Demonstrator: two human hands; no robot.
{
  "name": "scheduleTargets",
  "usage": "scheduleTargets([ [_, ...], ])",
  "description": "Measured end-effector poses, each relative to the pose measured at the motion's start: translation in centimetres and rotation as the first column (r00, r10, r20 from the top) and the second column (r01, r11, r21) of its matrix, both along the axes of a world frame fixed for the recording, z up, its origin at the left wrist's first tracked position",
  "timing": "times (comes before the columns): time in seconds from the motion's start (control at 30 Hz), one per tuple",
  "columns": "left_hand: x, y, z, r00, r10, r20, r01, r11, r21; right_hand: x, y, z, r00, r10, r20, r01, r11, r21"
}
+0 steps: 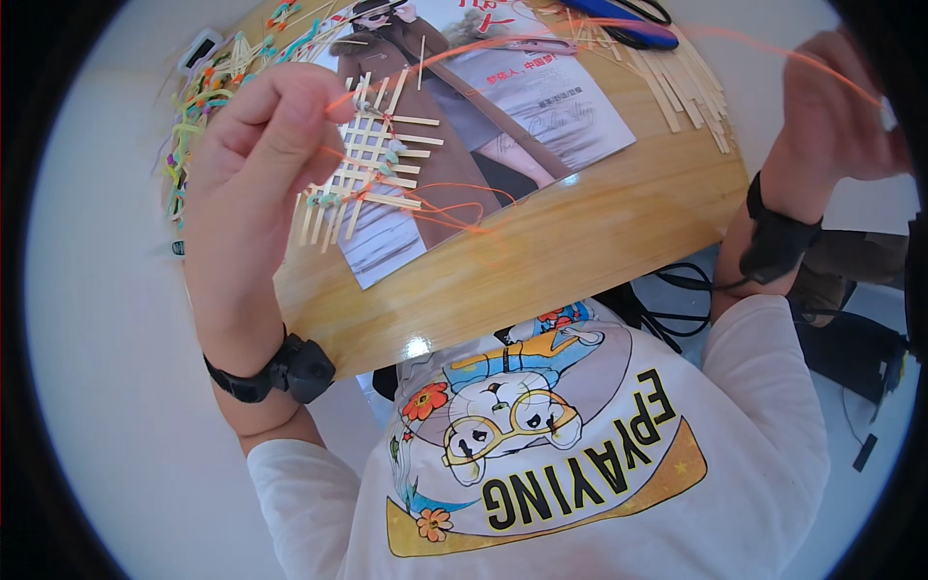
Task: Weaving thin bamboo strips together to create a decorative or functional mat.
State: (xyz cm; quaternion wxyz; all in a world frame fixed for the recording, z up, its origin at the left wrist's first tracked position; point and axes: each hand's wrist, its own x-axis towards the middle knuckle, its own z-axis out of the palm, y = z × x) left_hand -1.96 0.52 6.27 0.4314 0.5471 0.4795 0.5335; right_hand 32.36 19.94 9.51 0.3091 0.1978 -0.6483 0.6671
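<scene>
My left hand (266, 155) is closed, thumb and forefinger pinching an orange string (464, 48) at the edge of a small open lattice (372, 155) of crossed pale wooden strips. Short turquoise and orange ties show at several crossings of the lattice. Its left part is hidden behind my fingers. From the pinch the string arcs up and over to the far right, where my right hand (836, 126) is raised, its fingers closed on the string near the picture's rim. Loose loops of orange string hang below the lattice, over the magazine (570, 126).
The magazine lies on a wooden table (599, 232). Loose wooden strips (677, 87) and blue-handled scissors (628, 34) lie at the far right. A pile of coloured strings and tied strips (208, 92) covers the table's left side. Black cables (677, 290) hang beyond the near edge.
</scene>
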Motion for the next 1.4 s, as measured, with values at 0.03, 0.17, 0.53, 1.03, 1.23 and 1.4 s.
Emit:
scheduleTargets([
  [0.03,0.3,-0.1,-0.1,1.000,-0.007,-0.012,0.006,1.000,-0.014,0.2,0.1,0.1,1.000,0.029,0.006,-0.029,1.000,-0.001],
  [0.17,1.4,-0.3,-0.4,0.990,-0.139,-0.003,0.139,0.990,-0.034,0.6,0.4,0.4,0.990,0.139,0.040,-0.139,0.990,0.009],
  [0.53,2.6,-0.6,0.3,0.990,-0.080,-0.115,0.077,0.996,-0.035,-6.2,-6.3,-2.9,0.742,-0.492,0.456,0.480,0.864,0.151],
  [1.03,-0.5,1.2,-1.5,0.999,-0.016,-0.049,0.013,0.999,-0.050,-3.5,-3.1,-1.5,0.947,0.283,0.153,-0.274,0.959,-0.077],
  [1.23,0.0,1.5,-2.8,0.987,-0.075,-0.145,0.057,0.991,-0.122,-0.6,-1.9,-0.2,0.981,0.191,-0.042,-0.195,0.972,-0.132],
  [1.4,2.8,0.8,-3.1,0.929,-0.230,-0.289,0.160,0.956,-0.246,-0.9,-4.9,0.5,0.919,-0.394,-0.013,0.393,0.918,-0.049],
])
